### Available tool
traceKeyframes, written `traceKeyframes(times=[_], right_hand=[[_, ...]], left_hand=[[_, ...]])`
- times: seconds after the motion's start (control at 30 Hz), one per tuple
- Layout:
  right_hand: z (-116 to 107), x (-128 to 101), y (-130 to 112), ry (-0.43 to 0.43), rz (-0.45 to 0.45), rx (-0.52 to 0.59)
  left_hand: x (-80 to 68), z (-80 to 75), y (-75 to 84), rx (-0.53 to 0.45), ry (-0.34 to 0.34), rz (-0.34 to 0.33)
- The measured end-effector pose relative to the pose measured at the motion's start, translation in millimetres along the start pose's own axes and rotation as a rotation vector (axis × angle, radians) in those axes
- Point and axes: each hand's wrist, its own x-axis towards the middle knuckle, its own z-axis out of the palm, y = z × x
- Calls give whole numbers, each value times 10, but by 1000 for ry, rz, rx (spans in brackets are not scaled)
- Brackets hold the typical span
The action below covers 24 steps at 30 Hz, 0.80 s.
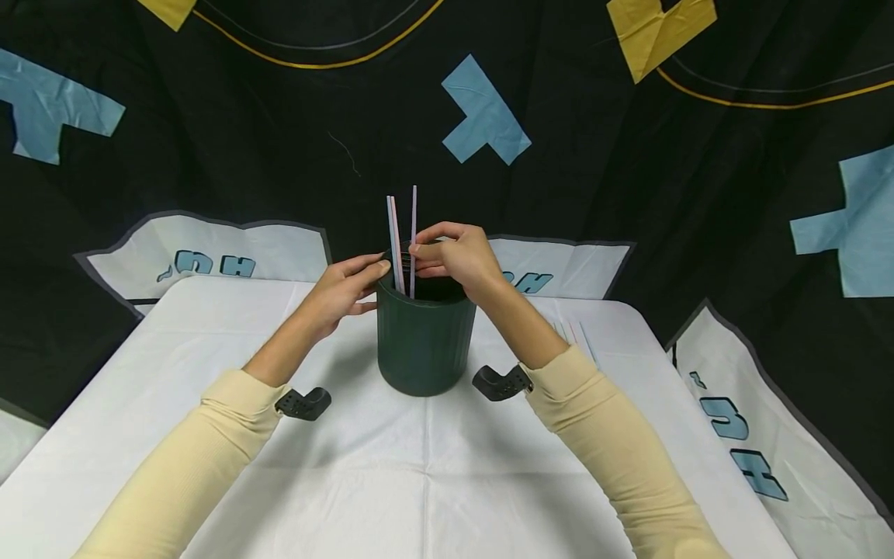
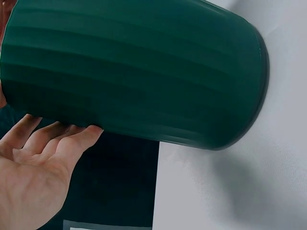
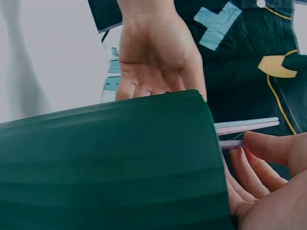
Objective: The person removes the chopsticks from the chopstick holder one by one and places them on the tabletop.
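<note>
A dark green bin (image 1: 426, 349) with a ribbed side stands upright on the table. Thin straws rise above its rim: a light blue straw (image 3: 244, 122) and a pink straw (image 3: 249, 128) side by side, and a purple straw (image 1: 414, 210) apart from them. My right hand (image 1: 454, 260) pinches the purple straw between thumb and fingers, over the bin's opening. On the opposite side, my left hand (image 1: 342, 291) holds the bin near the rim, its fingertips against the ribbed wall in the left wrist view. The straws' lower ends are hidden inside the bin.
Several more straws (image 1: 576, 338) lie on the white-covered table (image 1: 377, 497), partly behind my right forearm. A black cloth (image 1: 279, 140) with blue and yellow shapes hangs beyond the table's far edge.
</note>
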Motion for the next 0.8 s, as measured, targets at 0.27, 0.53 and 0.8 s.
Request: traceKeyframes(times=[0.27,0.53,0.8], right_hand=[[-137,-31,-85,48,-12,70],[-357,-64,-204,142,-44,216],[-634,-129,-310,259,-104,357]], left_hand=[[9,3,-12,-3,13,-1],[12,20,-9,4,20,-8],[10,21,-8,13,22,-17]])
